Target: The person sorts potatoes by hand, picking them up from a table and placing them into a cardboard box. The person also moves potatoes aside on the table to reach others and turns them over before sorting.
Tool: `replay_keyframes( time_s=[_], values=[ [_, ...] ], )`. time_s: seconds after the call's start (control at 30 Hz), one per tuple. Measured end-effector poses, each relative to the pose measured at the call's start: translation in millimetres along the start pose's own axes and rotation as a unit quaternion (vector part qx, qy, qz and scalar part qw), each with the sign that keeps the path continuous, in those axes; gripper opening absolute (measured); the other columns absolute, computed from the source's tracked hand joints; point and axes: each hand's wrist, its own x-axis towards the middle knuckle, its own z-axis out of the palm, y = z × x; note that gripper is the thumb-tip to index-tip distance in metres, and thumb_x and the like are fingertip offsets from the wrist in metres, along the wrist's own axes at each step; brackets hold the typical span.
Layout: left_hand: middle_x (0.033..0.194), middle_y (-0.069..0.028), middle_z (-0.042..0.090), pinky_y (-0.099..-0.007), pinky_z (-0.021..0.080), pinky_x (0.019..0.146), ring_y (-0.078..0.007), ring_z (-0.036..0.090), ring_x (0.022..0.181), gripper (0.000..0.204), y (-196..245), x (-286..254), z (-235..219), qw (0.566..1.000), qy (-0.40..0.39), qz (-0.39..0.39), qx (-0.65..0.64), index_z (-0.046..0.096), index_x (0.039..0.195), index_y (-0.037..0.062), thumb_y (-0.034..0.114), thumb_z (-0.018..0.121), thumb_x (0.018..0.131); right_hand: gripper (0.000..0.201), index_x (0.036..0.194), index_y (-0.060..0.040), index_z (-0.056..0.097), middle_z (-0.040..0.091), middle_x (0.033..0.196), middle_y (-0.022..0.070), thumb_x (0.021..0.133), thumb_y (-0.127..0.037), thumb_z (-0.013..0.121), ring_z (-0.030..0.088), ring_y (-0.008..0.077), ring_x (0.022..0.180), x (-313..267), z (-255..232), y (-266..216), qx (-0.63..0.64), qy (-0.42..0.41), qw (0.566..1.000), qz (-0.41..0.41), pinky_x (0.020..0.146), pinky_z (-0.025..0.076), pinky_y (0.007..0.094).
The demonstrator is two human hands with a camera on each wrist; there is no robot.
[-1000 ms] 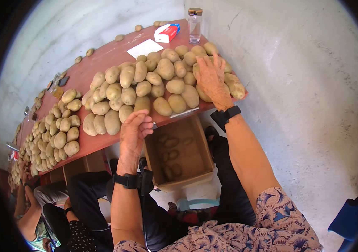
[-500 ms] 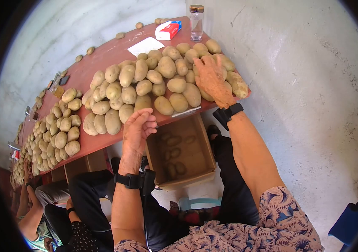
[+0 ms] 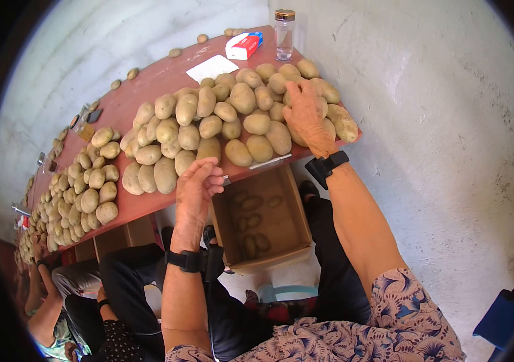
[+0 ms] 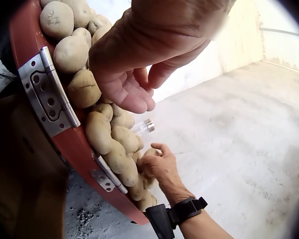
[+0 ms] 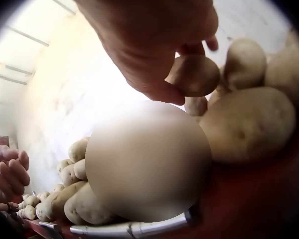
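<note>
At the right end of a long potato pile, my right hand reaches down with fingers bent. Seen from the right wrist, its thumb and fingers close around a potato lying among others. My left hand hovers at the table's front edge, below the pile, its fingers loosely curled and nothing in them. The left wrist view shows that same hand close to the camera, with potatoes behind it. A large blurred round patch covers part of the right wrist view.
Under the edge of the red table sits a cardboard box with several potatoes inside. A glass bottle, tissue pack and white paper lie behind the pile. Metal hinges line the edge. Other people sit to the left.
My right hand's fingers draw in from spread to more bent over the pile's right end. The left hand stays nearly where it was; the view shifts slightly.
</note>
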Motion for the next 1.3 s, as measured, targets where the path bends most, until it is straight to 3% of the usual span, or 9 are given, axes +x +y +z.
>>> replay_keyframes(
  time_s=[0.23,0.33,0.4,0.57,0.63,0.7,0.83,1.0,1.3],
  values=[
    [0.082,-0.0055,0.067,-0.0241,0.055,0.056,-0.0111,0.064,0.065,0.017,-2,3,1,1.000,0.004,0.000,-0.005,0.062,0.107,0.0025,0.013,0.055,0.096,0.031,0.102,-0.0074,0.062,0.058,0.095,0.0162,0.071,-0.012,0.064,0.056,0.0344,0.094,-1,-26,-24,0.251,-0.024,0.968,-0.006,0.081,0.048,0.0410],
    [0.082,-0.0058,0.067,-0.0234,0.055,0.056,-0.0112,0.065,0.066,0.018,-5,5,3,1.000,0.010,0.002,0.005,0.063,0.107,0.0021,0.014,0.057,0.095,0.027,0.103,-0.0054,0.064,0.062,0.093,0.0104,0.076,-0.013,0.063,0.060,0.0234,0.088,-9,-41,-45,0.364,-0.228,0.899,0.082,0.081,0.047,0.0338],
    [0.082,-0.0060,0.067,-0.0230,0.055,0.056,-0.0112,0.065,0.067,0.019,-5,5,3,1.000,0.013,0.004,0.010,0.064,0.107,0.0018,0.014,0.058,0.094,0.026,0.105,-0.0062,0.065,0.064,0.094,0.0075,0.080,-0.015,0.061,0.060,0.0168,0.088,-15,-35,-51,0.347,-0.305,0.884,-0.073,0.080,0.048,0.0318],
    [0.083,-0.0062,0.067,-0.0237,0.055,0.057,-0.0117,0.065,0.068,0.018,-5,5,4,1.000,0.010,-0.002,0.020,0.062,0.108,0.0019,0.013,0.055,0.095,0.022,0.097,-0.0074,0.068,0.066,0.097,0.0135,0.077,-0.013,0.061,0.062,0.0302,0.093,-16,-30,-47,0.424,-0.236,0.875,-0.001,0.083,0.049,0.0383],
    [0.084,-0.0063,0.067,-0.0237,0.055,0.057,-0.0117,0.065,0.068,0.018,-4,4,5,1.000,0.004,-0.003,0.019,0.062,0.108,0.0018,0.013,0.055,0.095,0.024,0.099,-0.0054,0.064,0.063,0.102,0.0150,0.076,-0.011,0.063,0.058,0.0317,0.097,-8,-13,-16,0.251,0.019,0.967,-0.031,0.085,0.047,0.0404],
    [0.084,-0.0063,0.067,-0.0238,0.055,0.057,-0.0116,0.065,0.068,0.018,-4,4,4,1.000,0.001,-0.006,0.019,0.062,0.108,0.0016,0.014,0.055,0.095,0.030,0.106,-0.0058,0.060,0.060,0.105,0.0159,0.077,-0.010,0.065,0.055,0.0344,0.101,-6,-13,10,0.132,0.097,0.987,0.001,0.089,0.044,0.0447],
    [0.084,-0.0066,0.067,-0.0238,0.055,0.057,-0.0117,0.065,0.069,0.019,-5,4,4,1.000,-0.011,-0.005,0.019,0.062,0.108,0.0012,0.014,0.055,0.096,0.038,0.114,-0.0061,0.056,0.061,0.109,0.0172,0.078,-0.017,0.066,0.053,0.0369,0.105,-14,-18,33,0.001,0.111,0.991,0.078,0.092,0.040,0.0494],
    [0.083,-0.0054,0.066,-0.0229,0.053,0.058,-0.0111,0.064,0.069,0.021,-4,3,7,1.000,-0.012,-0.003,0.025,0.063,0.108,0.0015,0.016,0.058,0.094,0.051,0.122,-0.0076,0.050,0.060,0.116,0.0199,0.082,-0.034,0.068,0.051,0.0375,0.109,-18,-13,38,-0.116,-0.092,0.974,0.171,0.095,0.034,0.0534],
    [0.083,-0.0064,0.068,-0.0233,0.055,0.056,-0.0109,0.065,0.068,0.018,-3,4,2,0.999,-0.029,0.004,0.020,0.063,0.107,0.0015,0.013,0.056,0.095,0.051,0.120,-0.0080,0.051,0.055,0.117,0.0231,0.077,-0.024,0.074,0.052,0.0406,0.111,-17,-21,24,-0.037,-0.072,0.976,0.202,0.090,0.044,0.0524]
  ],
)
